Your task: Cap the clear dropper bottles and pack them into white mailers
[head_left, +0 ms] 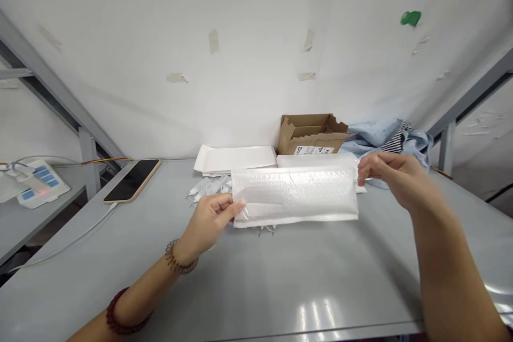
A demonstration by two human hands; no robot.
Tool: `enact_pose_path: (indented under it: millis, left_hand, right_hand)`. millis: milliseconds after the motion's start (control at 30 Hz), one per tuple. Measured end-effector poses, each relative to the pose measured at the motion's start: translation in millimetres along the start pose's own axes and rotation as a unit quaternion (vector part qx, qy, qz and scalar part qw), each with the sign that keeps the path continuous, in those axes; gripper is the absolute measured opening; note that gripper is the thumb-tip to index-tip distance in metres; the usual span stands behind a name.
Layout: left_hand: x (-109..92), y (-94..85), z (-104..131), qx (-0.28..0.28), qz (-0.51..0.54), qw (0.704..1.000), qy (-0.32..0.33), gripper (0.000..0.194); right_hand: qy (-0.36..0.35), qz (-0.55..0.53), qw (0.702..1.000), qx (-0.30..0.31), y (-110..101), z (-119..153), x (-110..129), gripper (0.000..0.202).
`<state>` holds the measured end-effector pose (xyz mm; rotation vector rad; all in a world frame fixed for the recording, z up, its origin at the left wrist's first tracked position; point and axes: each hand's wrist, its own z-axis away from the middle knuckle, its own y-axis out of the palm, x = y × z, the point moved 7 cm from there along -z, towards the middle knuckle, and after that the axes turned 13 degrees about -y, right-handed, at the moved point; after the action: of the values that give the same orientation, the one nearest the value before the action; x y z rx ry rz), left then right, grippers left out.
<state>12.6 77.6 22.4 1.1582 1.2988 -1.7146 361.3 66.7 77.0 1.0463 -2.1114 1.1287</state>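
A white bubble mailer (296, 197) is held lengthwise above the table, its shiny padded face toward me. My left hand (214, 219) pinches its left end between thumb and fingers. At the upper right corner, the fingers of my right hand (387, 173) are closed together on the mailer's edge; their exact grip is partly hidden. Behind and below the mailer lie small white items in clear plastic (208, 188), partly covered by it. A stack of white mailers (236, 159) lies behind, near the wall, with another white mailer (316, 160) to its right.
An open cardboard box (310, 136) stands against the wall, beside a crumpled light blue cloth (372, 136). A phone (133, 180) with a white charging cable (86, 232) lies at the left. A power strip (42, 184) sits on the neighbouring surface. The grey table (280, 283) extends toward me.
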Motion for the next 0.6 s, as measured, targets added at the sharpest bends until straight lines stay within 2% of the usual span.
enact_pose_path:
  millis: [67, 133, 200, 333, 500, 600]
  left_hand:
    - [-2, 7.8, -10, 0.038, 0.078, 0.996, -0.033, 0.031]
    - [-8, 20.6, -21, 0.075, 0.152, 0.984, -0.063, 0.029]
    - [-16, 35.3, -34, 0.096, 0.195, 0.973, -0.082, 0.029]
    - [-30, 64.3, -63, 0.120, 0.219, 0.964, -0.091, 0.026]
    - [-30, 89.7, -99, 0.131, 0.220, 0.958, -0.131, 0.022]
    - [-28, 98.8, -111, 0.141, 0.182, 0.959, -0.166, 0.017]
  right_hand:
    - [0.037, -0.103, 0.994, 0.012, 1, 0, -11, 0.045]
    - [0.074, -0.131, 0.987, 0.059, 9, 1, -19, 0.045]
    - [0.094, -0.073, 0.991, 0.064, 11, 0, -26, 0.042]
    - [0.087, 0.105, 0.990, -0.025, -3, -5, -41, 0.042]
    - [0.090, 0.169, 0.979, -0.070, -11, -9, -62, 0.056]
    - [0.086, 0.205, 0.973, -0.068, -12, -10, -67, 0.053]
